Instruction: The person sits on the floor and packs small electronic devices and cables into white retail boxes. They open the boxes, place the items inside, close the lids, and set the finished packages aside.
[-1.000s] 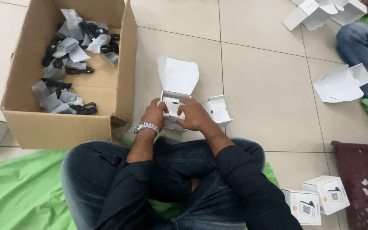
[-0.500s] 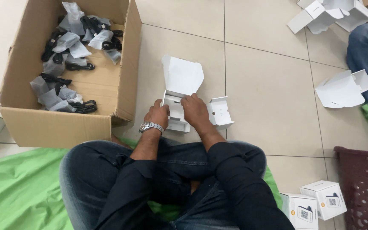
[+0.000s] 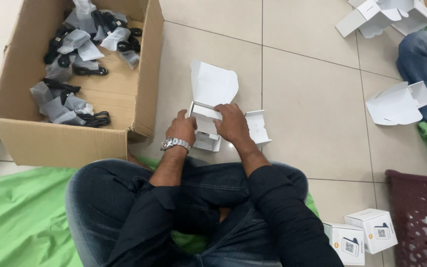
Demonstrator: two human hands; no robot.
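Observation:
I sit cross-legged on a tiled floor. Both hands hold a small white carton [image 3: 204, 116] whose lid flap [image 3: 213, 85] stands open and points away from me. My left hand [image 3: 181, 128], with a metal wristwatch [image 3: 175, 144], grips the carton's left side. My right hand [image 3: 231, 123] lies over its top right edge with the fingers curled on it. A second white box piece [image 3: 207, 142] lies under the carton, and a white insert [image 3: 258, 127] rests on the floor just right of my right hand.
A large cardboard box [image 3: 60, 143] at left holds several black cables in grey plastic bags [image 3: 80, 44]. Two closed white boxes [image 3: 362, 235] sit at lower right beside a dark red basket [image 3: 421, 217]. Unfolded white cartons [image 3: 396, 104] and another person's jeans-clad leg [image 3: 423, 54] are at right.
My hands stay on the white carton; the right hand has shifted onto its top edge. The view has drifted slightly, so everything sits a little lower and to the right.

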